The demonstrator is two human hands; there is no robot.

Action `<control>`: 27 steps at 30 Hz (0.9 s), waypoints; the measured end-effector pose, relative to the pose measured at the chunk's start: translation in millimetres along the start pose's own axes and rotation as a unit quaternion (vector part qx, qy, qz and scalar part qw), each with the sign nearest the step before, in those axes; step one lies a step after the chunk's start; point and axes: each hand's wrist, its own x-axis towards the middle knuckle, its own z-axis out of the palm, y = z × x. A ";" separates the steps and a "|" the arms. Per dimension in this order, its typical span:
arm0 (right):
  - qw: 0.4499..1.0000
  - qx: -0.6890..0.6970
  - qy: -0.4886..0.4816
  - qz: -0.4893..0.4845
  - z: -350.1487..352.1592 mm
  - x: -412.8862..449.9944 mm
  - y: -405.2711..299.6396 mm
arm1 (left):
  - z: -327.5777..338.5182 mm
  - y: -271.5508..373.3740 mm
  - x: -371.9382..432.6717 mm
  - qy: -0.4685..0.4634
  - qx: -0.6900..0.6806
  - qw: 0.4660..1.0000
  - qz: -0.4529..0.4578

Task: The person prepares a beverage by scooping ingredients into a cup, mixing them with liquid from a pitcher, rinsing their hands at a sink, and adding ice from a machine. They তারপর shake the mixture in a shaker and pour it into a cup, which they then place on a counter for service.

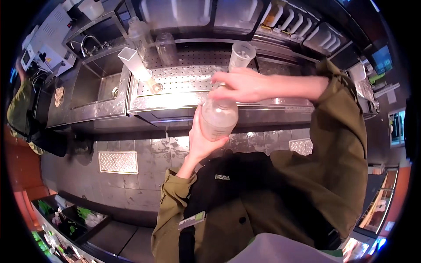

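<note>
My left hand (pixel 204 143) grips a clear, frosted-looking plastic shaker (pixel 218 121) from below and the side. The shaker is held tilted in front of the counter's edge and has measuring marks near its base. At the shaker's top is my right hand (pixel 246 84), slightly blurred, with thumb and fingers about the upper end. That hand partly hides the top, so any lid there is hard to make out. Just beyond the right hand, a translucent measuring cup (pixel 243 52) stands on the perforated steel drain board (pixel 187 74).
On the drain board's left are a tall square container (pixel 131 62), a small clear cup (pixel 157 87) and a clear jar (pixel 166 49). Further left is a steel sink (pixel 98 85) with a cloth (pixel 59 96) beside it. Another person (pixel 23 111) stands at the far left.
</note>
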 end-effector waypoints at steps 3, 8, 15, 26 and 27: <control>0.976 -0.143 -0.038 -0.160 4.5 25.2 -16.1 | -15.8 -21.6 -12.6 -0.055 -0.100 0.993 -0.041; 0.922 -0.203 -0.044 -0.326 3.1 38.7 -33.5 | -44.9 -10.2 -19.0 -0.052 -0.168 0.984 -0.041; 0.924 -0.213 0.120 -0.294 -18.3 58.2 7.8 | -69.8 -11.7 -26.0 -0.037 -0.214 0.971 -0.097; 0.946 0.037 0.323 0.019 122.1 108.2 146.5 | -39.4 -4.2 30.1 0.041 -0.198 0.972 -0.120; 0.924 0.154 0.347 -0.041 90.0 85.6 138.5 | -31.5 -2.8 43.8 0.037 -0.199 0.972 -0.120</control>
